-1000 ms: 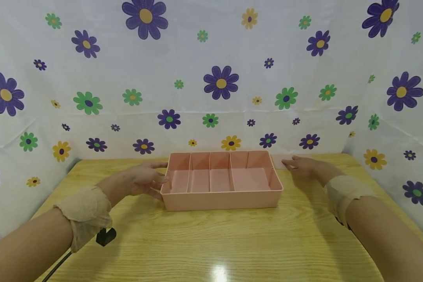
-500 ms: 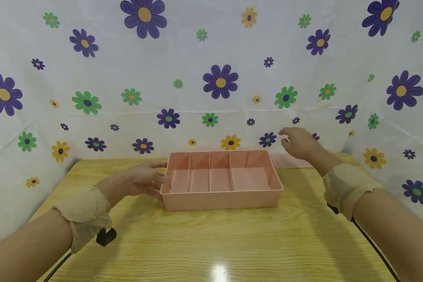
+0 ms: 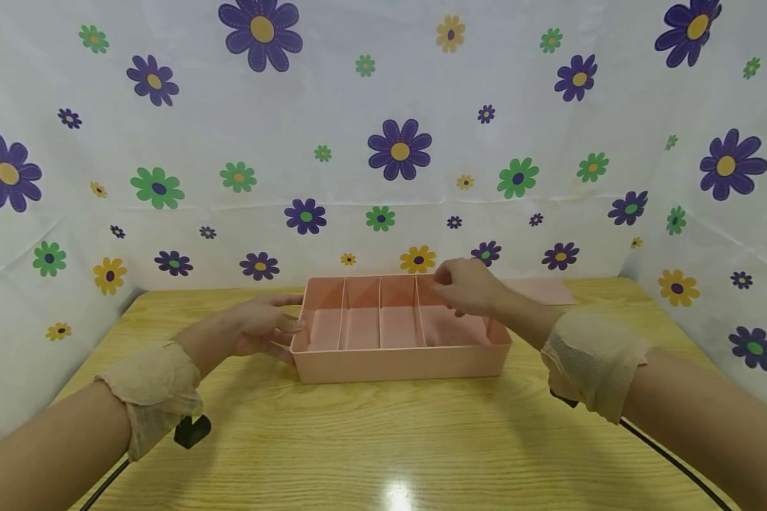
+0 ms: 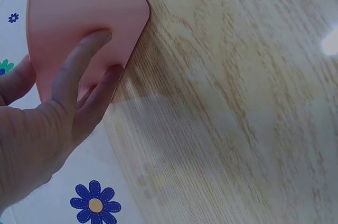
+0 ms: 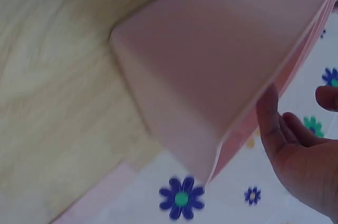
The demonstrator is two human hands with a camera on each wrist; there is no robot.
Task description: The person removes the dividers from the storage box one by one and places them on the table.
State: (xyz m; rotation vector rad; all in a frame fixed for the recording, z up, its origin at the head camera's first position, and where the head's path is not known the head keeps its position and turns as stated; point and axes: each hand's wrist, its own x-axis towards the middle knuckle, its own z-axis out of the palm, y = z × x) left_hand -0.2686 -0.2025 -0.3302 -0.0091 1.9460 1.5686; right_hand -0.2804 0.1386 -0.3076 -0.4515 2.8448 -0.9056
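Observation:
A pink divided box [image 3: 399,364] stands on the wooden table, split by thin upright walls into several compartments. My left hand [image 3: 258,328] is at its left end, fingers spread. In the left wrist view, fingertips [image 4: 103,36] rest against the outside of the box's wall. Over the wide right-hand compartment [image 3: 454,326] hovers my right hand [image 3: 469,286], its fingers loosely bent downward. Seen from the right wrist, those fingers [image 5: 272,123] overlap the box's rim, and a gap shows between thumb and fingers with nothing held in it.
A flat pink sheet [image 3: 542,291] lies at the table's back right, behind the right forearm. White flowered cloth [image 3: 339,92] hangs behind and at both sides. A small black device [image 3: 192,431] with a cable is at the left wrist.
My right hand has lifted off the flat pink sheet, risen, then moved left and down over the box's wide compartment. The left hand and the box stay in place.

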